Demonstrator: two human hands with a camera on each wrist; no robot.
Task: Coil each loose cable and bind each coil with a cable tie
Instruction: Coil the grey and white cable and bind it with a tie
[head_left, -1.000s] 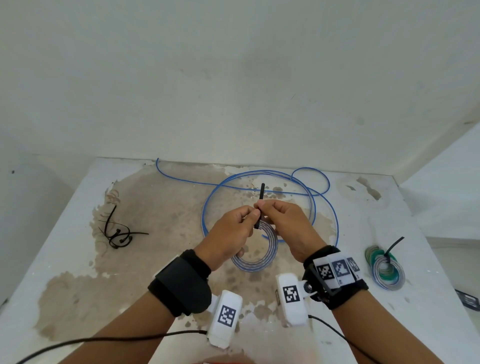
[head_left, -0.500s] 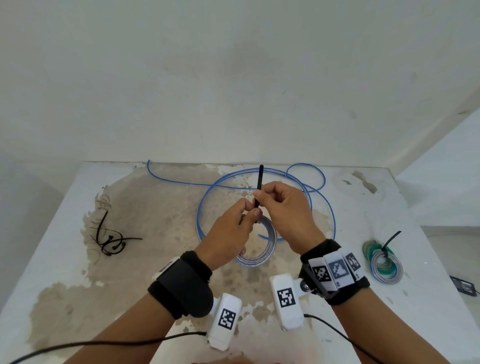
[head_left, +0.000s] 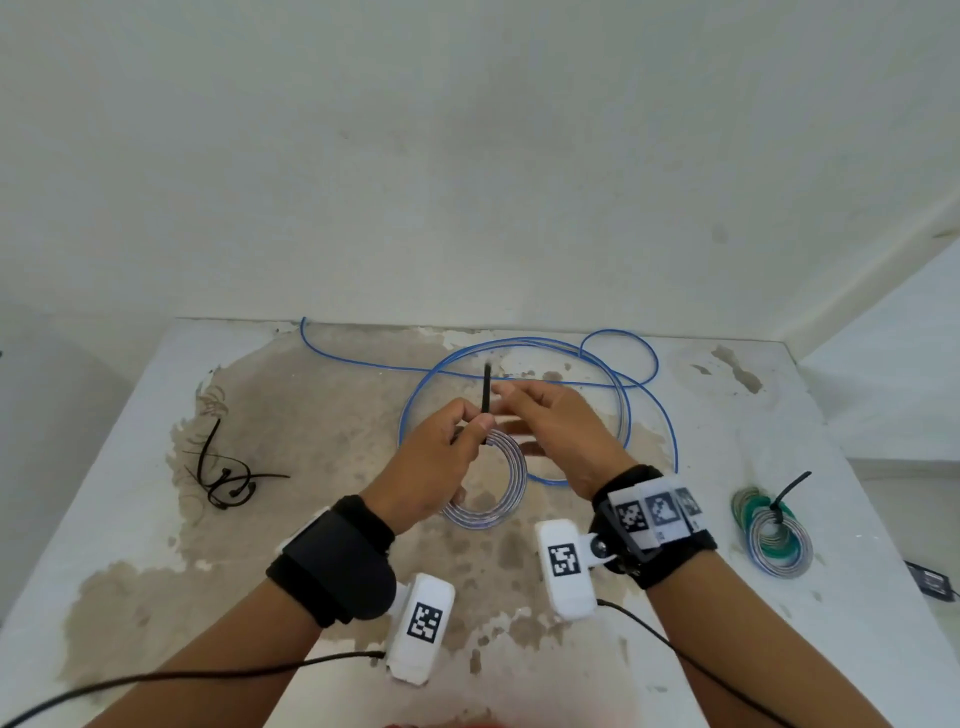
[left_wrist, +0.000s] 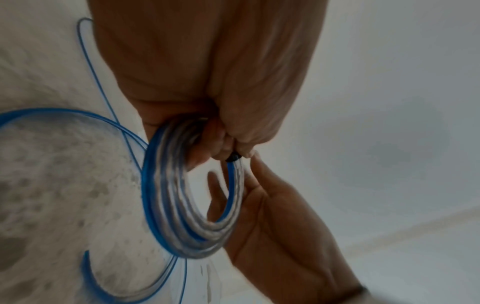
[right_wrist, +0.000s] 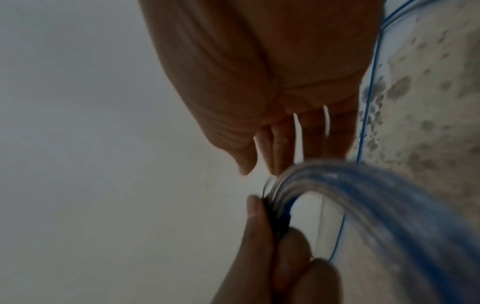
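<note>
A small coil of clear-and-blue cable (head_left: 514, 488) hangs above the table, held at its top by my left hand (head_left: 480, 423). That hand pinches the coil together with a black cable tie (head_left: 487, 387), whose tail sticks straight up. In the left wrist view the tie's head (left_wrist: 233, 158) sits at my left fingertips on the coil (left_wrist: 166, 205). My right hand (head_left: 506, 402) is just right of the tie, blurred, with its fingers straight and nothing in them. The right wrist view shows those fingers (right_wrist: 272, 156) apart from the coil (right_wrist: 363, 185).
A long loose blue cable (head_left: 519, 343) lies in wide loops on the stained table behind my hands. A bunch of black cable ties (head_left: 223, 478) lies at the left. A bound green-and-grey coil (head_left: 774, 535) sits at the right, with a small black object (head_left: 932, 582) beyond it.
My right hand, which was pinching the tie's tail and pulling it upward, has let go and opened. My left hand keeps its pinch on the coil and tie.
</note>
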